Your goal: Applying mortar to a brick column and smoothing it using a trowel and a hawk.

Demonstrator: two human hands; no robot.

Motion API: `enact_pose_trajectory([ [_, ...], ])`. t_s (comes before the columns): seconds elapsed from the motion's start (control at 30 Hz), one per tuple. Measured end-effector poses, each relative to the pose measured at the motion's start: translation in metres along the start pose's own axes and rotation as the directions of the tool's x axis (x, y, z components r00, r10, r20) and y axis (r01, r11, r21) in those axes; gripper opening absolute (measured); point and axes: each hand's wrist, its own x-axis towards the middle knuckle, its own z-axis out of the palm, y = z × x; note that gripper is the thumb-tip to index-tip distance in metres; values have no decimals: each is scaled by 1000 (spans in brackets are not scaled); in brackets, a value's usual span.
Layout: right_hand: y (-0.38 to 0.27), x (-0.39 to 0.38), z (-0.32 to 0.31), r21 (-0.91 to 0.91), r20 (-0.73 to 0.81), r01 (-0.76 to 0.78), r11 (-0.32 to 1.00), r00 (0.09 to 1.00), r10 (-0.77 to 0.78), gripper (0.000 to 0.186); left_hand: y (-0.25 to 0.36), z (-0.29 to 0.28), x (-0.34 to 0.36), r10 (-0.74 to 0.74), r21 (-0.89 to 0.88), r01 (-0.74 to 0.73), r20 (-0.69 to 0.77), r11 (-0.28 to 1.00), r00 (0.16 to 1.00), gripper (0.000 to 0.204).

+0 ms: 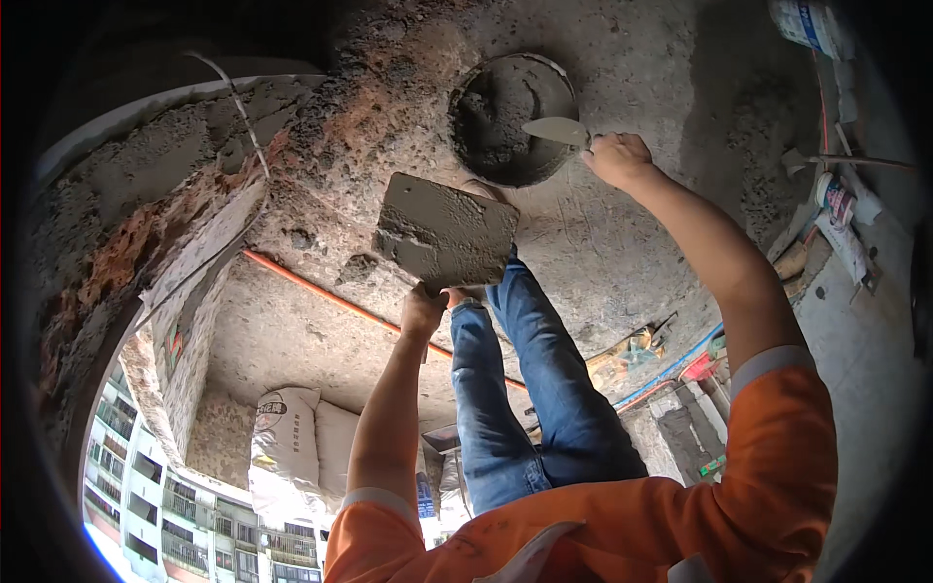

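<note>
My left hand (425,309) grips the near edge of a rectangular tile (447,231), held tilted in front of my legs. Grey mortar coats its upward face, thicker and rougher in places. In my right hand (620,160) is a trowel (559,130) with a pointed, leaf-shaped blade; its handle is hidden by my closed fingers. The blade hangs over the right side of a round black bucket (455,136). Wet grey mortar (496,107) lies inside it, heaped unevenly. The bucket stands on the floor just beyond the tile.
An orange pipe (326,294) runs along the rough floor, passing behind my left forearm and legs. White sacks (285,442) stand at lower left, by an opening onto buildings. A thin bent rod (233,97) rises near the left wall. Pipes, scraps and a white container (812,24) lie at right.
</note>
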Motion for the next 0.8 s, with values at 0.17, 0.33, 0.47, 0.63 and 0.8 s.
enact_pose_trajectory([
  [0.17,21,108,53,-147,-180,82,986,978,-108,38,7,32,84,74,320,-104,105,942,992,35],
  [0.33,-2,108,97,-21,-18,141,990,990,-141,38,-15,24,126,71,468,-99,77,878,994,32],
  [0.47,-64,92,124,298,59,-10,955,998,-8,48,-9,23,128,19,534,-43,50,844,999,30],
  [0.63,-96,108,144,692,272,-309,653,949,160,52,2,25,126,9,548,-49,75,835,997,28],
  [0.8,-129,111,151,924,334,-354,147,931,147,51,-1,22,124,39,528,-61,53,847,998,27],
])
